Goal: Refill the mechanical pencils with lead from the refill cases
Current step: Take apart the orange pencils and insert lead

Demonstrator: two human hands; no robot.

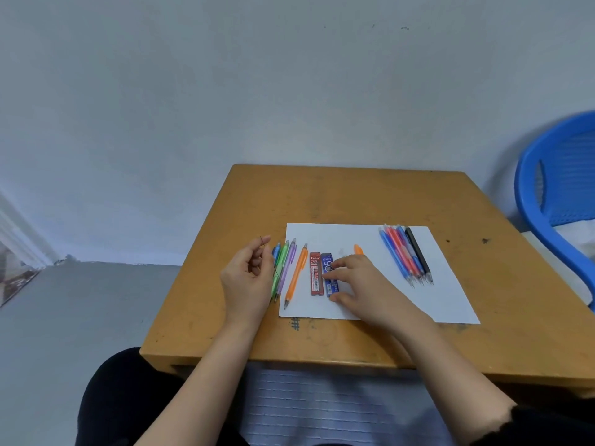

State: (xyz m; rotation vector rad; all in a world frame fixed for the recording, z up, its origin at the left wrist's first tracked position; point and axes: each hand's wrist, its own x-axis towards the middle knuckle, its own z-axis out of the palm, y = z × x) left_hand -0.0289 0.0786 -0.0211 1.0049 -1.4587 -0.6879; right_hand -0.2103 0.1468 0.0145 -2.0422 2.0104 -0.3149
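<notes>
A white paper sheet (450, 284) lies on the wooden table (354, 194). On its left lie an orange mechanical pencil (297, 274), a red lead case (316, 274) and a blue lead case (328, 267). Green, purple and blue pencils (283, 268) lie at the sheet's left edge, partly behind my left hand (248, 278), which pinches thin dark leads (263, 242) between its fingertips. My right hand (357, 281) holds the blue lead case by its sides, fingers curled on it. An orange pencil's end (358, 249) pokes out behind that hand. Several more pencils (407, 255) lie grouped on the right.
A blue plastic chair (553, 194) stands off the table's right side. A pale wall rises behind the table. My lap sits below the near table edge (322, 362).
</notes>
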